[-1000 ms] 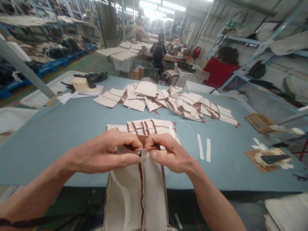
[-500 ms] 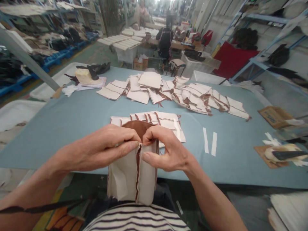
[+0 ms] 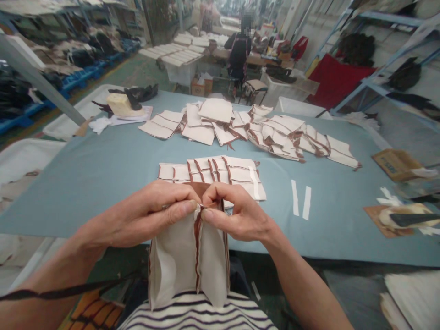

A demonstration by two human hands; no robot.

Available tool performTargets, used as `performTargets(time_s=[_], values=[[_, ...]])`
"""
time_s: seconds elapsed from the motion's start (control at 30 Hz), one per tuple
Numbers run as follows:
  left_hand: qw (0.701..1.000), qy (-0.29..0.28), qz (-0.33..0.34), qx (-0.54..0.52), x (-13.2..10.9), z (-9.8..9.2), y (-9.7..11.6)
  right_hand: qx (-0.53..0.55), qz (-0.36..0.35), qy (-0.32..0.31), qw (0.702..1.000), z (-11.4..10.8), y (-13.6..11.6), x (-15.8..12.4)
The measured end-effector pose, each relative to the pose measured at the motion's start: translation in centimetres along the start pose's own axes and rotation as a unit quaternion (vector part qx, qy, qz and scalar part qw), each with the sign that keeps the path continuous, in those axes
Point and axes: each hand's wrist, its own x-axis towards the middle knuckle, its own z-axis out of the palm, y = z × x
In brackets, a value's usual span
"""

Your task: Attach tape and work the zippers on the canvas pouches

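A cream fabric pouch (image 3: 178,256) with a brown lining hangs between my hands, in front of my striped shirt. Down its near side runs a raw seam with brown edging. My left hand (image 3: 147,211) pinches the top rim just left of this seam. On the other side of the seam, my right hand (image 3: 239,213) pinches the rim between thumb and bent fingers. Both thumb tips almost meet at the seam's top end. Just beyond lies a row of overlapping cream pieces (image 3: 240,173) with brown edges, partly hidden by my hands.
A heap of cream pieces (image 3: 215,112) spreads across the back of the blue-green table (image 3: 113,169). To the right lie two white strips (image 3: 300,199), a cardboard box (image 3: 395,164) and a brown board (image 3: 381,222). A yellowish block (image 3: 120,105) sits back left. Someone (image 3: 239,50) is farther off.
Both hands still pinch the rim. My right thumb has moved up and in to the seam's top. The pouch has flattened and spread, its opening now showing less lining.
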Motion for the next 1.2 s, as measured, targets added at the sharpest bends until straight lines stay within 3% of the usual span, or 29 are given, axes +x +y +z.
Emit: performTargets(time_s=[0.17,0.3,0.43,0.63,0.83,1.03,1.2], values=[[1.000,0.008,-0.013,0.017,0.2,0.0,1.1,-0.073,-0.024,0.048,0.996,0.6,-0.3,0.3],[1.000,-0.004,-0.009,-0.016,0.2,-0.1,0.9,-0.095,-0.035,0.052,0.994,1.0,-1.0,0.2],[0.998,-0.018,0.006,-0.058,0.0,-0.3,0.0,-0.106,-0.015,0.033,0.994,0.8,-1.5,0.0],[0.996,-0.042,0.017,-0.075,-0.2,-0.5,-0.9,-0.010,-0.005,-0.031,0.999,-0.1,-1.2,0.1],[0.999,-0.008,0.033,0.006,-0.4,-0.4,0.0,-0.041,-0.011,0.002,0.999,0.6,-1.1,-0.1],[0.994,0.045,0.028,0.097,-0.9,0.6,0.0,-0.169,-0.007,0.082,0.982,1.8,-0.5,-0.1],[0.983,0.089,0.016,0.158,-1.6,1.3,0.4,-0.227,-0.025,0.070,0.971,1.9,-1.6,0.0]])
